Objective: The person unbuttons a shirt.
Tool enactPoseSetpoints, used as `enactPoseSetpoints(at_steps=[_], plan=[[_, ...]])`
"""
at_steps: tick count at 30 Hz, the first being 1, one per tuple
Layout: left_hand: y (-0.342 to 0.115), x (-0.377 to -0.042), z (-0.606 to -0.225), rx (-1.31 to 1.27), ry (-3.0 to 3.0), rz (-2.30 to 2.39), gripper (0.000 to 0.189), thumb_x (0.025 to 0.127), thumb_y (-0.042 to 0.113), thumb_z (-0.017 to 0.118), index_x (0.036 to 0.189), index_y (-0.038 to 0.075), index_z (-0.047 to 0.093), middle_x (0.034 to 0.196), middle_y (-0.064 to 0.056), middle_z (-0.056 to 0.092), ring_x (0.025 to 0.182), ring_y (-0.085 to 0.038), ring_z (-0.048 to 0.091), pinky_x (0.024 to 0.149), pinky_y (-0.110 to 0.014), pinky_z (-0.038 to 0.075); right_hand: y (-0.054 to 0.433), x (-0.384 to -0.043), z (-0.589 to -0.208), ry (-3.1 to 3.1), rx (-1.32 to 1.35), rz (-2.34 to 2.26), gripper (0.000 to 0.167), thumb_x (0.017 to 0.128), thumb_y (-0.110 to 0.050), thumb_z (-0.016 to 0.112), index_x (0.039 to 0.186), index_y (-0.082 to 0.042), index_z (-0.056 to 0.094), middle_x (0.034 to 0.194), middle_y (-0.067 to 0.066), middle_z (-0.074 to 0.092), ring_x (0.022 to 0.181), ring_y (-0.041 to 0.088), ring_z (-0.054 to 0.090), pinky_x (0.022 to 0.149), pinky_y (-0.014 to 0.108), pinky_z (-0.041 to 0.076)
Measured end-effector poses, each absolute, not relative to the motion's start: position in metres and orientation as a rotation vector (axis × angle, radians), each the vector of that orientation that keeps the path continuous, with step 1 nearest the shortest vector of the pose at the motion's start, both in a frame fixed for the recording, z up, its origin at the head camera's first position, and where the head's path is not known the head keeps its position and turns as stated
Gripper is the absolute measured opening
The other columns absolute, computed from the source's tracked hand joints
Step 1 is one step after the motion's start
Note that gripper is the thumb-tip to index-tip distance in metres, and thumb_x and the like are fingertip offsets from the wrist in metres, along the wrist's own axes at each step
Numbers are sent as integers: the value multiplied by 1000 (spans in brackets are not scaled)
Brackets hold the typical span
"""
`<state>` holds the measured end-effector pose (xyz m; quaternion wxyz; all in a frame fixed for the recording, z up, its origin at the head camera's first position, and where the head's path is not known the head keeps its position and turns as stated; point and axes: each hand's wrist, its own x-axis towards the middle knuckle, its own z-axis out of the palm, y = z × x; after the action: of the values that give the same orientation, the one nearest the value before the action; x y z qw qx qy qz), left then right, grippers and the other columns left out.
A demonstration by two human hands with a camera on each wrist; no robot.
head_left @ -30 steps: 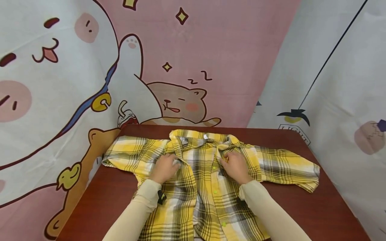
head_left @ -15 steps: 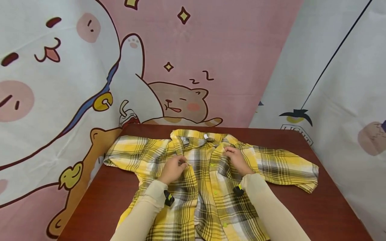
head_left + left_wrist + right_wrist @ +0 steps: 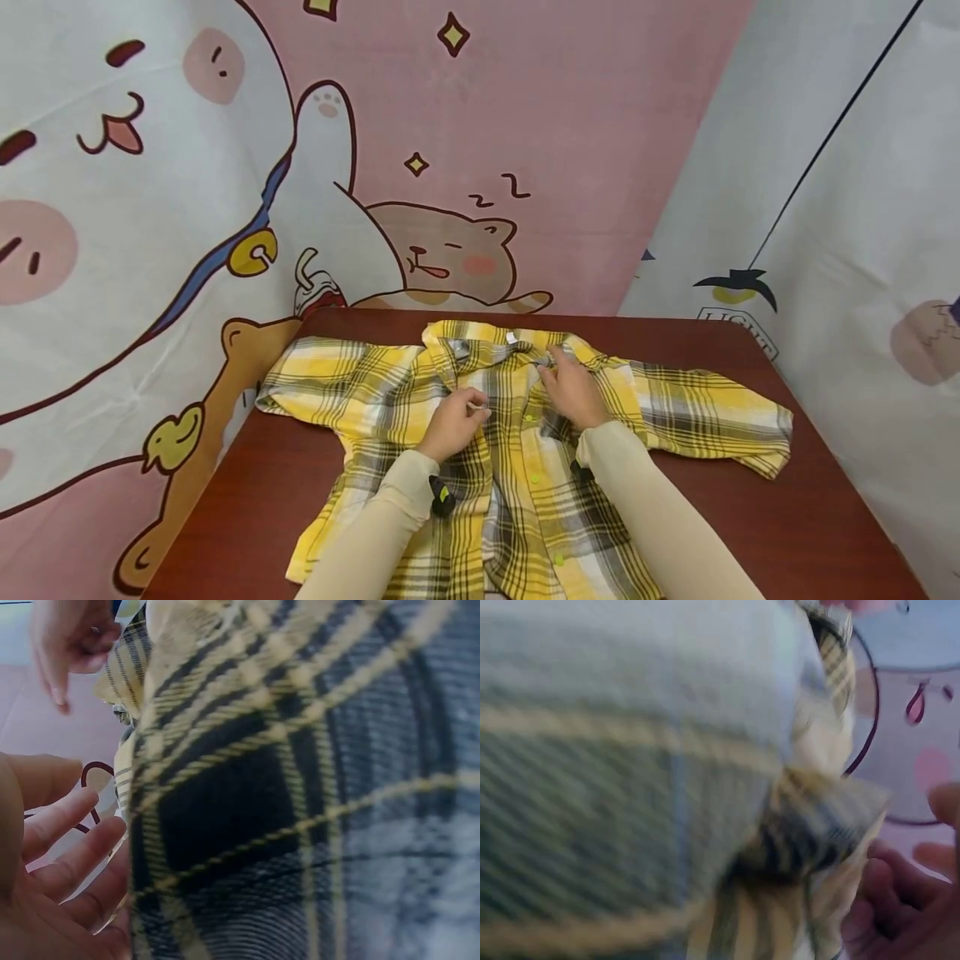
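A yellow, grey and white plaid shirt (image 3: 555,500) with bright green buttons lies spread front up on the table, collar (image 3: 480,333) at the far side and sleeves out to both sides. Over the front opening is my left hand (image 3: 455,423); the left wrist view shows its fingers (image 3: 67,862) loosely bent, thumb apart, nothing between them. My right hand (image 3: 576,390) is at the right front panel just below the collar, thumb and forefinger apart. In the right wrist view its fingers (image 3: 892,900) are loosely bent beside the cloth.
The dark red-brown table (image 3: 232,492) extends around the shirt. The shirt's left sleeve (image 3: 322,375) and right sleeve (image 3: 712,412) reach toward the table's sides. A cartoon-printed cloth backdrop (image 3: 585,167) hangs behind and at both sides.
My left hand has moved rightward to the front opening. The right hand lifted the right panel's edge a little, then let it go and moved up and left toward the collar.
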<state>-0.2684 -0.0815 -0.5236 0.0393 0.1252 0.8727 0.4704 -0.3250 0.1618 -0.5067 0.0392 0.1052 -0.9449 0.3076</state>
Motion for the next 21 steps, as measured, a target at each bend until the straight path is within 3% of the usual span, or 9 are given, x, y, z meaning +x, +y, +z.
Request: enactPoseSetpoints(at_steps=[2,5,8,9,13,16,19,21], plan=[[-81,-268,-526,384,2677,1431,23,99,18,59,118,5,64,111,-8,60,85,-14,61,68,-34,51,167,-330,-511,-3014,350,875,50,101,-32,53,142,-5,46,78,5,64,51,13,52,53,40,46],[-83,-267,-529,399,2684,1419,22,99,18,59,117,5,64,108,-6,60,85,-15,60,69,-35,50,177,-334,-519,-3129,353,778,27,98,-22,58,116,-3,62,71,5,59,50,15,46,53,39,42],[-87,-266,-530,397,2702,1408,21,99,18,59,116,6,65,104,-2,61,87,-16,59,72,-37,50,183,-331,-524,-3103,346,792,7,94,-11,61,95,-5,63,69,5,56,51,18,44,52,37,38],[-89,-265,-530,396,2705,1407,21,99,18,59,116,6,65,104,-2,61,87,-16,58,74,-37,50,183,-329,-525,-3060,344,826,5,93,-9,62,95,-6,64,71,5,57,52,18,45,53,36,39],[-93,-265,-530,405,2707,1403,23,99,19,59,117,5,65,103,0,61,88,-16,58,75,-37,50,176,-317,-525,-2861,429,961,14,91,-3,64,101,-11,66,90,3,64,67,17,54,61,37,45],[-94,-266,-530,409,2695,1426,23,99,17,59,117,4,64,102,-1,61,88,-17,58,75,-37,50,165,-308,-524,-2768,632,992,18,90,1,62,96,-15,66,102,-1,64,85,17,56,70,39,46],[-93,-267,-528,383,2682,1462,22,99,16,59,117,4,64,102,-1,61,88,-17,58,74,-38,49,152,-300,-523,-2763,893,948,23,87,6,60,87,-17,65,97,-5,62,93,15,55,75,40,46],[-92,-268,-526,356,2674,1484,23,99,16,58,118,4,63,102,-1,60,87,-17,58,73,-38,49,144,-294,-522,-2804,1038,872,25,85,6,61,82,-18,64,91,-7,60,90,15,54,77,39,46]])
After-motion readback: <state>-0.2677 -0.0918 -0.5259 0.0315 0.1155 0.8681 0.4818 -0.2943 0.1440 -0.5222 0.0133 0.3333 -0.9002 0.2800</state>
